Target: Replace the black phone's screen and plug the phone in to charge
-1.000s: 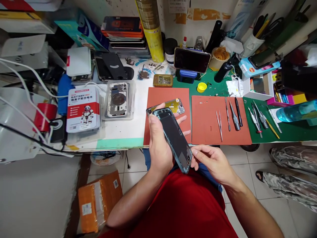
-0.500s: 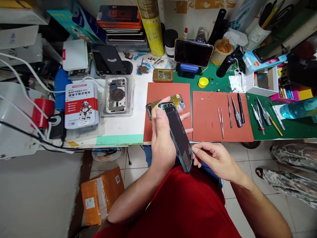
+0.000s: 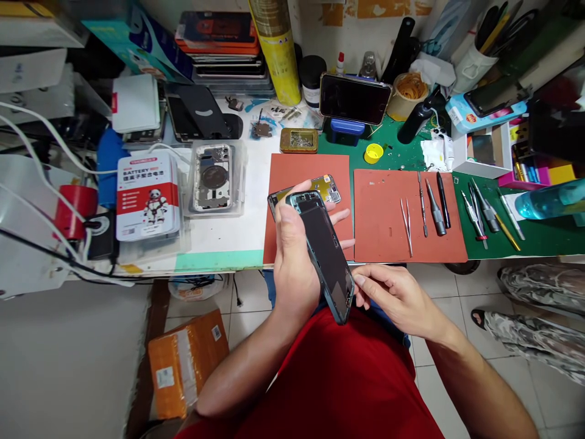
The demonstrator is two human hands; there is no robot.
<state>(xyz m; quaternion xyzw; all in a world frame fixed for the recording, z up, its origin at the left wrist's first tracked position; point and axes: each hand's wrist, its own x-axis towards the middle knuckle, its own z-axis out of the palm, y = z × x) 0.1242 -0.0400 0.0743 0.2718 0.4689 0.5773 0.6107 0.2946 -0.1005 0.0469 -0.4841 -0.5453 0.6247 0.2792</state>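
Black phone (image 3: 326, 256), likely fragile, rim safest: my left hand (image 3: 297, 256) is clasping it; five o'clock, right hand (image 3: 395, 297), pinch unclear.

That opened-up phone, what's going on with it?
A person's left hand holds the opened phone tilted, just in front of the bench. The right hand's fingertips are at its lower right edge, but whether they pinch anything is too small to tell. Behind the left hand, a gold-coloured panel lies on the left brown mat. The tweezers lie on the right brown mat.
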